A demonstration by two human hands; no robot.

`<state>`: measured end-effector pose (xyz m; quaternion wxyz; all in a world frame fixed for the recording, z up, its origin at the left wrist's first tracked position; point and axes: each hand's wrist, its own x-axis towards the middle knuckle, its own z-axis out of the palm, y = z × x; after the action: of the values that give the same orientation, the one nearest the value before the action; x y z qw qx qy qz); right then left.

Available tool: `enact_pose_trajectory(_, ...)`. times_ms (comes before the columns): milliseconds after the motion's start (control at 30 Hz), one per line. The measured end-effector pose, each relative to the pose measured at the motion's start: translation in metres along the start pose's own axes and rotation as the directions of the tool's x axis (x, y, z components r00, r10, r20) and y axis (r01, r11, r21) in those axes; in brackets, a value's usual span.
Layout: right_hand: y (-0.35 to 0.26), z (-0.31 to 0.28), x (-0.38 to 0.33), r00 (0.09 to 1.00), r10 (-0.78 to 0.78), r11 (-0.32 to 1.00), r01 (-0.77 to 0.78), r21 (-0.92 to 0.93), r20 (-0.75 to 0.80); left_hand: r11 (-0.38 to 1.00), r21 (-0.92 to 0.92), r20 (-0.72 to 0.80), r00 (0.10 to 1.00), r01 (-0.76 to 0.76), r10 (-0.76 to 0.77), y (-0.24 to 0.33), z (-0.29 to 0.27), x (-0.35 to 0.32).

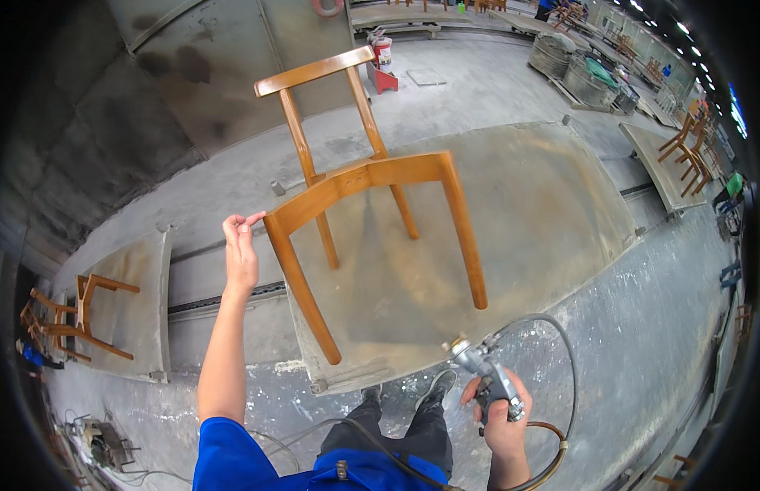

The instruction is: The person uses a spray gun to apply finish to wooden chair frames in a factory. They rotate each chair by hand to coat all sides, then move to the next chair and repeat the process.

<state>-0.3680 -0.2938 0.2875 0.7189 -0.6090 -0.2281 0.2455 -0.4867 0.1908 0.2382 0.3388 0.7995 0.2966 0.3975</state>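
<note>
A brown wooden chair frame [339,186] without a seat panel stands upright on a flat grey board, its finish glossy. My left hand [242,255] is raised at the frame's left front corner, with curled fingertips on the wood. At the lower right, my right hand [504,417] is wrapped around the grip of a metal spray gun [483,367]. The gun's nozzle points up and left toward the board, apart from the chair. A thin dark hose [573,360] loops from the gun past my right wrist.
The stained board [544,196] sits low over a track [224,299]. Another board at left carries a chair frame [85,319]; more chairs [691,155] stand at right. A fire extinguisher [382,56] and drums [589,82] are farther back. A hose [314,427] crosses my legs.
</note>
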Motion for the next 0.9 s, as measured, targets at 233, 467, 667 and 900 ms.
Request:
enact_pose_trajectory(233,0.025,0.052,-0.013,0.997,-0.034,0.995,0.028,-0.095,-0.062,0.997,-0.073,0.016,0.999,-0.036,0.038,-0.012,-0.001,0.002)
enact_pose_trajectory(467,0.06,0.059,-0.024,0.87,-0.247,0.969,0.223,-0.107,-0.426,0.993,-0.067,0.028,0.995,-0.095,0.097,-0.024,0.002,0.003)
enact_pose_trajectory(667,0.09,0.064,-0.023,0.898,-0.178,0.982,0.137,-0.129,-0.401,0.988,-0.121,0.015,0.995,-0.1,0.102,-0.036,0.009,0.007)
enact_pose_trajectory(900,0.136,0.06,-0.01,0.869,-0.171,0.97,0.231,0.074,-0.464,0.988,-0.077,-0.02,0.991,-0.131,0.13,-0.048,0.021,0.009)
